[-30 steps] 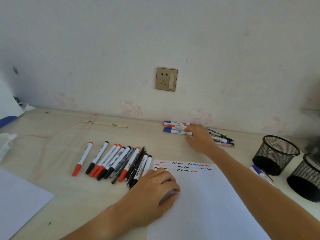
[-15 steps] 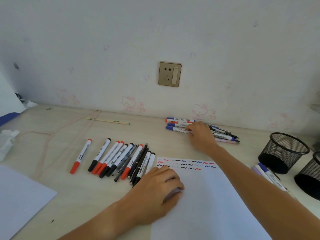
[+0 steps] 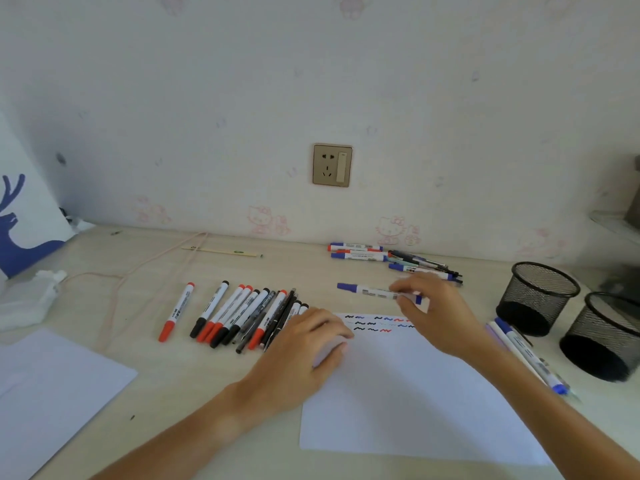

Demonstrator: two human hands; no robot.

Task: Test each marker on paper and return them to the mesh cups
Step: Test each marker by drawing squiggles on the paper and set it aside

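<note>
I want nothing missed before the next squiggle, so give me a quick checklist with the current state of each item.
1. Marker in hand: ok, the right hand pinches a blue-capped marker.
2. Cap off for writing: not ok, the blue cap is on.
3. Paper held: ok, the left hand presses the test sheet.
4. Free space on sheet: ok, squiggles fill only the top edge.
5. Mesh cups ready: ok, both stand upright and open.
6. Ink works: cannot tell.

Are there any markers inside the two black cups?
No, both mesh cups look empty inside; the markers lie on the table.
</note>
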